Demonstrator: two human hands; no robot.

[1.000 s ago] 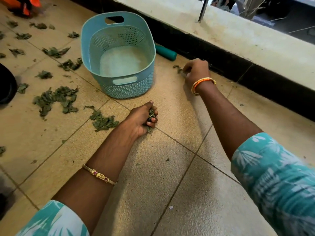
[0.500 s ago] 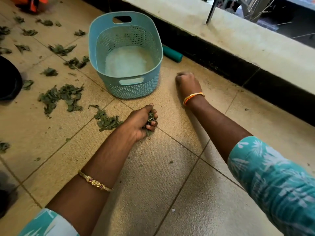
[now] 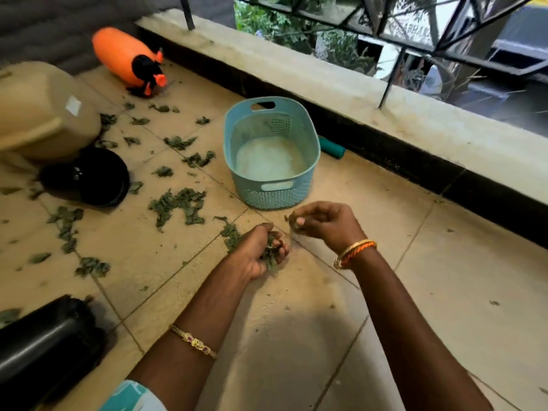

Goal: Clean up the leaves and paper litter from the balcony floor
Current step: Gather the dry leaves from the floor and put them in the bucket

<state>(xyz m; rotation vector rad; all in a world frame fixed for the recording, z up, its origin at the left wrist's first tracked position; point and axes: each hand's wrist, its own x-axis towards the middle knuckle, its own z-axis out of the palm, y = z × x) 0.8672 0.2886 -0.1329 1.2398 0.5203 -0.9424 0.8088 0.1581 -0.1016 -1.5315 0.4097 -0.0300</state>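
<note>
A tan tiled balcony floor (image 3: pixel 444 292) fills the head view, bordered on the far side by a pale concrete ledge (image 3: pixel 326 81) with a black metal railing (image 3: pixel 415 34) above it. At the far left stands a beige plastic container (image 3: pixel 38 114) carrying a small white sticker whose writing cannot be read. A black cylinder (image 3: pixel 44 345) lies at the near left, a black pot (image 3: pixel 89 176) on its side beside the container, and an orange sprayer bottle (image 3: pixel 124 56) by the wall. A teal perforated basket (image 3: pixel 271 152) sits upright near the ledge. Dry green leaves (image 3: pixel 178 203) are scattered across the tiles left of the basket. The left hand (image 3: pixel 255 253) is curled round a bunch of gathered leaves (image 3: pixel 271 256) just above the floor. The right hand (image 3: pixel 323 222), just beside it, pinches a small leaf scrap (image 3: pixel 293 223) between its fingertips.
</note>
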